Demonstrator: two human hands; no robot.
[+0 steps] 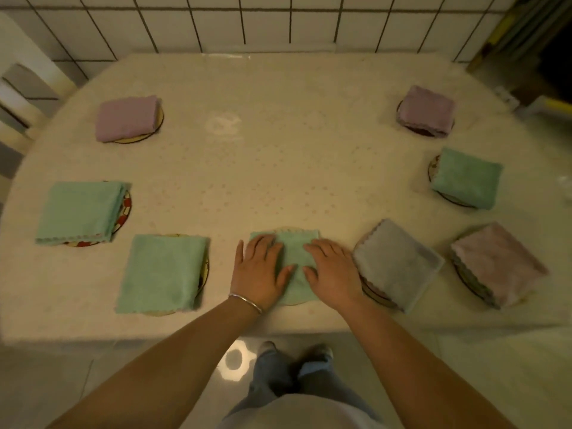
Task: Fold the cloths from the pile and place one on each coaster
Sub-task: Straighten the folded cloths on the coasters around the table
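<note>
Head view: pale tablecloth [278,168], tiled wall [247,23].

Both bare forearms reach forward from the near edge, converging toward the middle. The left hand [258,267] lies palm down, fingers straight and slightly spread, a thin silver bangle [246,301] at its wrist. The right hand [332,270] lies flat beside it, thumbs nearly meeting.
</note>
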